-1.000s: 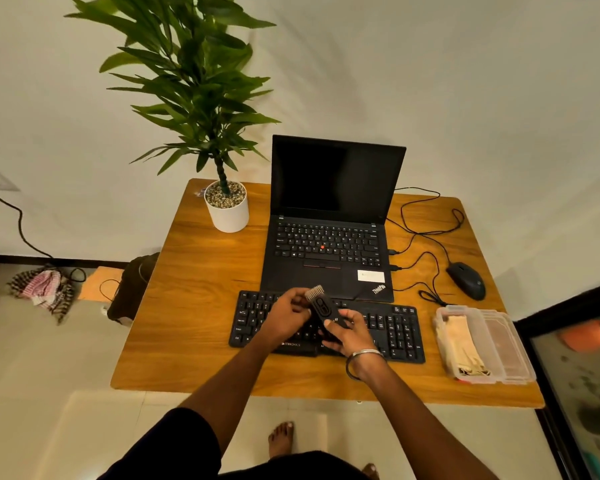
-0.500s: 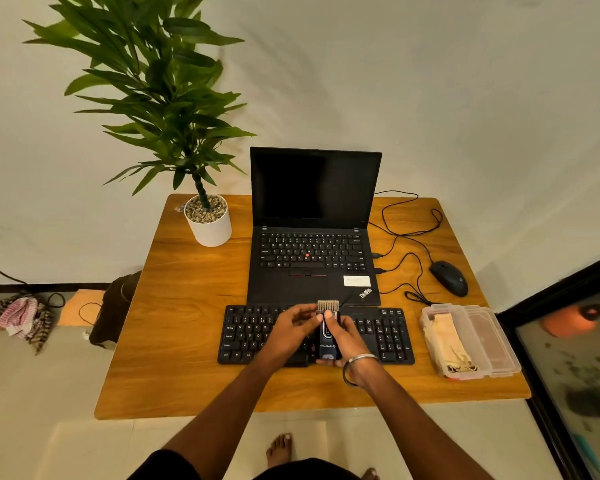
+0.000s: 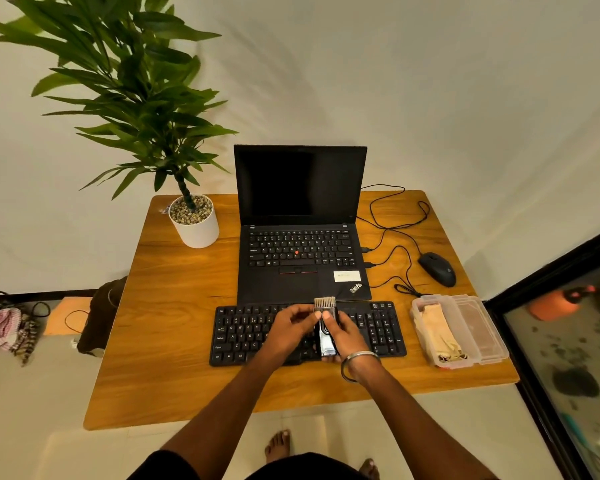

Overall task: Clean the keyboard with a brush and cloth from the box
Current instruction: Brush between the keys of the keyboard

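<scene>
Two hands meet over the black keyboard (image 3: 307, 332) in the head view: the right hand (image 3: 343, 336) is wrapped round the body of the brush (image 3: 326, 323), bristles pointing toward the laptop (image 3: 300, 237), while the left hand (image 3: 291, 329) pinches the brush near its head. The cloth (image 3: 437, 332) lies in the clear box (image 3: 461, 332) just right of the keyboard. Bristles could likely snag a keycap or push dust deeper between keys if pressed hard; the mouse cable (image 3: 395, 237) trails nearby. "ThinkPad" reads on the palm rest; the white sticker (image 3: 346, 276) is illegible.
</scene>
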